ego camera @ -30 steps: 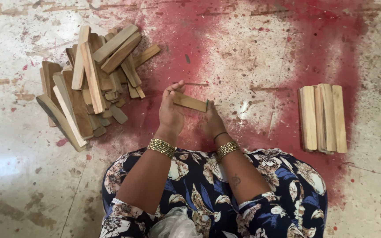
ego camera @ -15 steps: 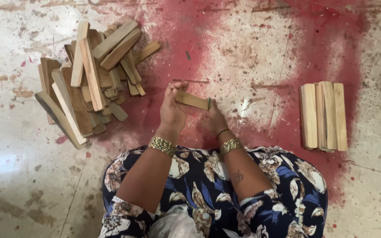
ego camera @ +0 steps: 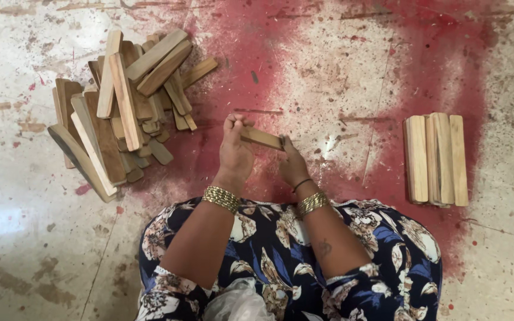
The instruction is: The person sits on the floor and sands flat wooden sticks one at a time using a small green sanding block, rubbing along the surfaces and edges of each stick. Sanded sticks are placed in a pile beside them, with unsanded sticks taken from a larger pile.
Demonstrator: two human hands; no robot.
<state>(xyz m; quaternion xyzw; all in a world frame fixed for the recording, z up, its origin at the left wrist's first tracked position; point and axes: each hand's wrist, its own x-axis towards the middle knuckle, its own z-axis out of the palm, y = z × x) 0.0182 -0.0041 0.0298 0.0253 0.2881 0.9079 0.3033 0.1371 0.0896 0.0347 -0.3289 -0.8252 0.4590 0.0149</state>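
A short flat wooden stick is held level above the red-stained floor, gripped at both ends. My left hand closes on its left end, fingers curled over the top. My right hand holds its right end. Gold bangles sit on both wrists. A loose heap of wooden sticks lies on the floor to the left of my left hand. A tidy row of wooden sticks lies side by side to the right of my right hand.
The concrete floor is stained red around the middle and pale at the left. My lap in a blue flowered dress fills the bottom of the view, with crumpled clear plastic on it.
Both hands stay on the same stick; it has barely shifted in front of me. The heap and the row have not moved.
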